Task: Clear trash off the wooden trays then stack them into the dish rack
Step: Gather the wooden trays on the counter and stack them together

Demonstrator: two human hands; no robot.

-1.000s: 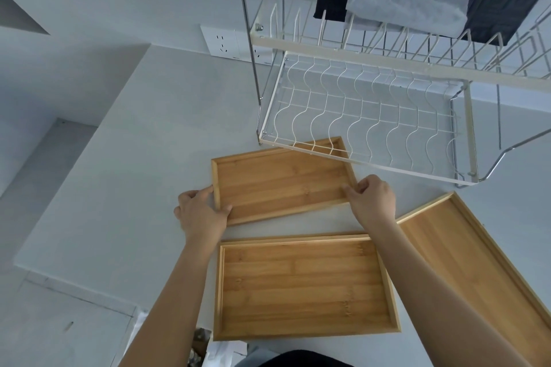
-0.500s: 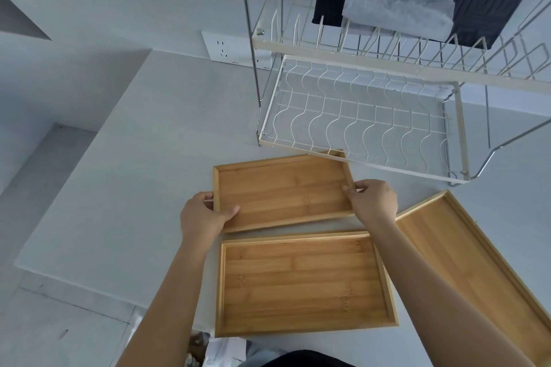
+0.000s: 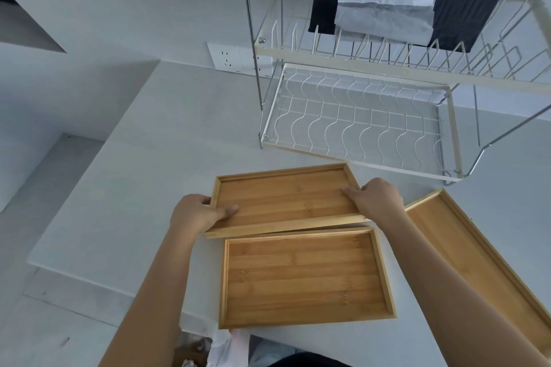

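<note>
I hold one wooden tray (image 3: 286,198) by its two short ends, lifted off the counter with its near edge raised. My left hand (image 3: 195,213) grips its left end, thumb on the inside. My right hand (image 3: 377,198) grips its right end. A second wooden tray (image 3: 304,277) lies flat on the white counter just below the held one. A third wooden tray (image 3: 477,262) lies at an angle on the right, partly hidden by my right forearm. No trash shows on any tray. The two-tier wire dish rack (image 3: 354,125) stands behind, its lower shelf bare.
Black, white and grey cloths (image 3: 387,6) lie on the rack's upper tier. A wall socket (image 3: 226,58) sits left of the rack. The counter's front edge (image 3: 74,274) runs along the lower left, with floor below. A white bag (image 3: 220,345) with trash sits by my body.
The tray in my hands has come up off the counter and back toward me, away from the rack's front edge; its near edge now overlaps the second tray. Both hands kept their grip.
</note>
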